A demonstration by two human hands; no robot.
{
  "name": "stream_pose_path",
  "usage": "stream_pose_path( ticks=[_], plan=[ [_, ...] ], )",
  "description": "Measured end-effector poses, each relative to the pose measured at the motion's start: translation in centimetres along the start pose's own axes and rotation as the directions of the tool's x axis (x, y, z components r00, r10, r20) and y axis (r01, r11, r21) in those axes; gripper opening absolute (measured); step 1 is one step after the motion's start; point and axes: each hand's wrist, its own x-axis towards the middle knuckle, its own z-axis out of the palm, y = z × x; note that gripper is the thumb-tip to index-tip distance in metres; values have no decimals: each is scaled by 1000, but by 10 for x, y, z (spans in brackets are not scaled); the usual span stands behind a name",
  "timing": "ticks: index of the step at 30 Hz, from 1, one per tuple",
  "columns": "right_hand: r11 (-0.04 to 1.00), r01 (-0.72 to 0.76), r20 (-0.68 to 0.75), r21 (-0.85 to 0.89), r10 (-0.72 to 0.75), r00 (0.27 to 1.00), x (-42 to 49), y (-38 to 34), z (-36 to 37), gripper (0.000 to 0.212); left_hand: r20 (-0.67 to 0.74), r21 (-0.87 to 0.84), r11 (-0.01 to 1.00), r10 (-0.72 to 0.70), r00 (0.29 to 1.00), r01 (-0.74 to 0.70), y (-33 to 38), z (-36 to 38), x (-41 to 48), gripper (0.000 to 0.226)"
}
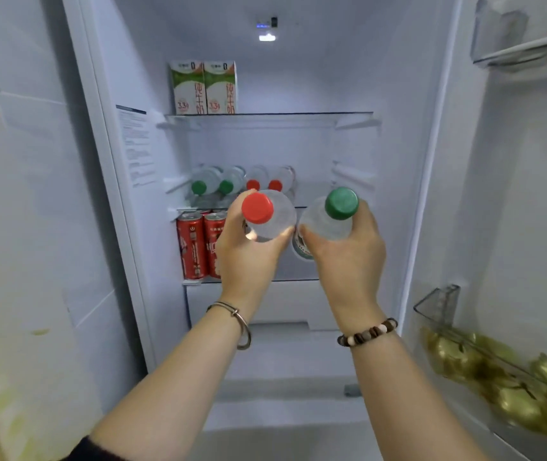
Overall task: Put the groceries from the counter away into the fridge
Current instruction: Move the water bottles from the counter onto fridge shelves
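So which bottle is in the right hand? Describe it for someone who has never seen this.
Look at the open fridge, in front of the shelf where bottles lie on their sides. Two hands each grip a clear bottle there. The right hand holds the green-capped bottle; the left hand beside it holds a red-capped bottle.

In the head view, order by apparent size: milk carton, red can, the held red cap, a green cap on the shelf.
1. Milk carton and red can: about alike, unranked.
2. Held red cap, enlarged by nearness.
3. Green cap on shelf.
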Motion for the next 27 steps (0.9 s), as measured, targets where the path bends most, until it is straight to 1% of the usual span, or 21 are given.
stream_pose_path(
  ticks=[2, 5, 7, 9, 12, 16, 19, 22, 24, 27],
  plan=[
    [999, 36, -50, 18, -36, 998, 20, 3, 16, 51, 0, -20, 998, 52, 999, -52, -7, 12, 23, 61],
    [997, 65, -124, 28, -61, 990, 46, 8, 35, 50, 20, -71, 997, 31, 999, -30, -15, 25, 56, 56],
    [997, 72, -201, 19, -67, 977, 62, 14, 47, 49, 22, -68, 997, 27, 999, -26, -24, 34, 75, 54],
    [998, 55, -266, 13, -50, 963, 75, 22, 57, 49, 46, -45, 998, 43, 998, -41, -35, 41, 92, 57],
    [999, 35, -315, -2, -34, 949, 92, 36, 70, 52, 133, -3, 997, 75, 988, -75, -54, 53, 113, 56],
    [998, -6, -343, -68, -18, 939, 107, 55, 80, 49, 267, -8, 998, 67, 961, -67, -82, 71, 127, 50],
    [994, 13, -323, -110, -48, 945, 117, 67, 85, 46, 307, -22, 997, 79, 948, -76, -102, 89, 134, 48],
    [988, 23, -237, -155, -60, 970, 126, 77, 90, 45, 355, 14, 990, 127, 926, -141, -115, 101, 140, 59],
    [985, -9, -192, -172, -25, 981, 131, 87, 92, 48, 368, 70, 959, 230, 901, -274, -122, 106, 144, 67],
    [979, -90, -100, -184, 72, 992, 136, 104, 95, 58, 415, 217, 854, 358, 836, -473, -131, 114, 154, 72]
  ],
)
